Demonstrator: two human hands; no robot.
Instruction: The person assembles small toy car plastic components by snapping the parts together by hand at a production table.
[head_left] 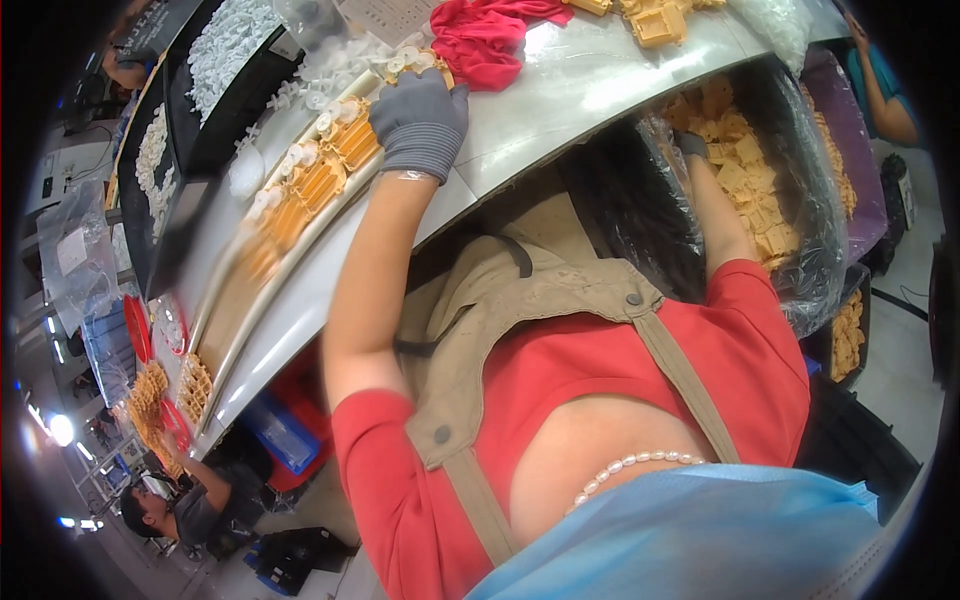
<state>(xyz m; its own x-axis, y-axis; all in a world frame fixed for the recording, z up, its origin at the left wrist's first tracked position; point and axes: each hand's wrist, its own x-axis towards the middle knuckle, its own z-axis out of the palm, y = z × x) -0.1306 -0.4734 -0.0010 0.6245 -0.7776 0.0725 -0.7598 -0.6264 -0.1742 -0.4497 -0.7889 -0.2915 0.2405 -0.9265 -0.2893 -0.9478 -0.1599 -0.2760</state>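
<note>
My left hand (pixel 420 118), in a grey knit glove, is closed at the upper end of a row of tan plastic parts (pixel 308 190). Its fingers curl over the tan plastic part (pixel 418 64) at that end, which has white round pieces on it. The row lies between pale rails on the table, and several parts carry white plastic pieces (pixel 300 155). To the right, my right hand (pixel 689 144), also gloved in grey, reaches into a bin (pixel 630 190) lined with clear film and filled with loose tan parts (pixel 745 170). Its fingers are hidden among the parts and the film.
A red cloth (pixel 490 40) and more tan parts (pixel 655 20) lie on the table's far side. Black trays of small white pieces (pixel 230 50) stand at the far left. Down the line, a co-worker (pixel 185 500) reaches toward tan parts. A blue bin (pixel 280 432) sits below the table edge.
</note>
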